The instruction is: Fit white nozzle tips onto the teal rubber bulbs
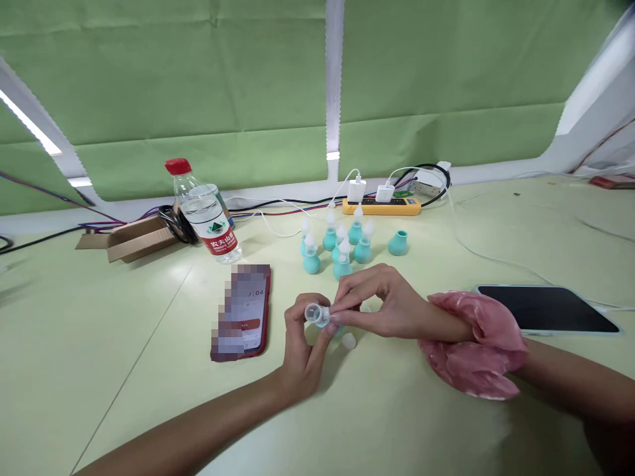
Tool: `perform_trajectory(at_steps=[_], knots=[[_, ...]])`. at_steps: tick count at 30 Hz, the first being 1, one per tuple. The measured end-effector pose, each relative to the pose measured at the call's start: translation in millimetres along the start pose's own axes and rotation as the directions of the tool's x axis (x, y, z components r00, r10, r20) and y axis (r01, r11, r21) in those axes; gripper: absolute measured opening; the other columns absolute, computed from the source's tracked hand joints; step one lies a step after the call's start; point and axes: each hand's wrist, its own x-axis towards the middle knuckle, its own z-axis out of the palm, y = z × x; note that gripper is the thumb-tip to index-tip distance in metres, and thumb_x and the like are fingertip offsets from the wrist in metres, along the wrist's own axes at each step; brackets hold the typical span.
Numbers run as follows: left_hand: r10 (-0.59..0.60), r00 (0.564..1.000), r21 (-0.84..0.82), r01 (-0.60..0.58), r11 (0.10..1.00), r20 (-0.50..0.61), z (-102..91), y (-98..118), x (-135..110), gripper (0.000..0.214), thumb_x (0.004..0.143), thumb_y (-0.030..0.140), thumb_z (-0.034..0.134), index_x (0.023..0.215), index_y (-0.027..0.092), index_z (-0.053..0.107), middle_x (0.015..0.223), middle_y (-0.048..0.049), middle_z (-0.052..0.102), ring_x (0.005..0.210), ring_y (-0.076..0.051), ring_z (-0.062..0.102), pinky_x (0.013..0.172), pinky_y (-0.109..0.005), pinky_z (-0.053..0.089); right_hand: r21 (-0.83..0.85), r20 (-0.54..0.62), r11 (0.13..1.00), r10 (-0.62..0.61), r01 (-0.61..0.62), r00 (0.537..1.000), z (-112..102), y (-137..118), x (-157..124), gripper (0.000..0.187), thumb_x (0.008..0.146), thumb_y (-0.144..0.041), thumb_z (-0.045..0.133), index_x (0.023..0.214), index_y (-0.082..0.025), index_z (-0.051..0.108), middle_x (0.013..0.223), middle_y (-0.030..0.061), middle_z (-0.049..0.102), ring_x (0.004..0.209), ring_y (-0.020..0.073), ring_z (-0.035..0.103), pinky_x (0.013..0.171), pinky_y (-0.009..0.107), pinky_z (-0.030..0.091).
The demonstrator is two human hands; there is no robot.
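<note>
My left hand point(305, 347) is closed around a small clear plastic nozzle piece point(313, 313), its round open end facing me. The fingertips of my right hand point(380, 301) pinch the other side of that piece. A bit of teal shows just beneath the fingers; whether it is held or lies behind them I cannot tell. A small whitish cap point(349, 341) lies on the table below my right fingers. Beyond the hands stand several teal squeeze bulbs point(311, 263) with clear pointed tips. One teal bulb point(398, 243) without a tip sits apart on the right.
Left of my hands lies a red-cased phone point(255, 311). Behind it a red-capped water bottle point(213, 231) leans beside an open cardboard box point(146, 238). An orange power strip point(381, 207) with chargers and cables runs along the back. A tablet point(548, 309) lies at right.
</note>
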Motion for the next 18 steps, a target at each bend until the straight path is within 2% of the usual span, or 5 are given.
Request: perform_trajectory(at_steps=[3, 6, 12, 18], knots=[[0.090, 0.996, 0.050, -0.090, 0.995, 0.013, -1.6, -2.8, 0.7, 0.034, 0.078, 0.009, 0.043, 0.105, 0.025, 0.030, 0.093, -0.0047, 0.043, 0.087, -0.015, 0.045, 0.071, -0.034, 0.039, 0.076, 0.063, 0.988, 0.126, -0.131, 0.990, -1.5, -2.5, 1.0, 0.014, 0.070, -0.024, 0.058, 0.071, -0.014, 0.067, 0.067, 0.0040, 0.064, 0.059, 0.0103, 0.056, 0.052, 0.022, 0.044], [0.127, 0.992, 0.086, -0.127, 0.988, 0.010, -2.5, -5.3, 0.6, 0.037, 0.078, 0.008, 0.044, 0.108, 0.025, 0.030, 0.094, -0.0055, 0.044, 0.088, -0.016, 0.046, 0.071, -0.035, 0.040, 0.109, 0.063, 0.980, 0.163, -0.169, 0.985, -1.5, -3.5, 0.9, 0.013, 0.069, -0.025, 0.060, 0.069, -0.013, 0.067, 0.067, 0.0041, 0.064, 0.059, 0.0105, 0.056, 0.052, 0.022, 0.044], [0.149, 0.989, 0.138, -0.148, 0.979, 0.004, -2.5, -9.0, 0.1, 0.039, 0.077, 0.008, 0.045, 0.109, 0.026, 0.031, 0.094, -0.0053, 0.045, 0.090, -0.017, 0.046, 0.071, -0.037, 0.041, 0.069, 0.020, 0.997, 0.044, -0.046, 0.999, -0.4, -1.3, -2.0, 0.012, 0.069, -0.023, 0.060, 0.068, -0.012, 0.064, 0.063, 0.0038, 0.062, 0.055, 0.0087, 0.052, 0.050, 0.021, 0.044], [0.112, 0.994, 0.125, -0.110, 0.986, -0.005, -2.1, -10.9, -0.4, 0.038, 0.076, 0.009, 0.048, 0.106, 0.026, 0.033, 0.096, -0.0051, 0.045, 0.091, -0.017, 0.047, 0.072, -0.038, 0.042, -0.041, -0.003, 0.995, -0.090, 0.090, 0.996, 0.6, 1.4, -5.1, 0.007, 0.072, -0.018, 0.054, 0.070, -0.013, 0.058, 0.061, 0.0011, 0.058, 0.052, 0.0061, 0.047, 0.047, 0.019, 0.040]])
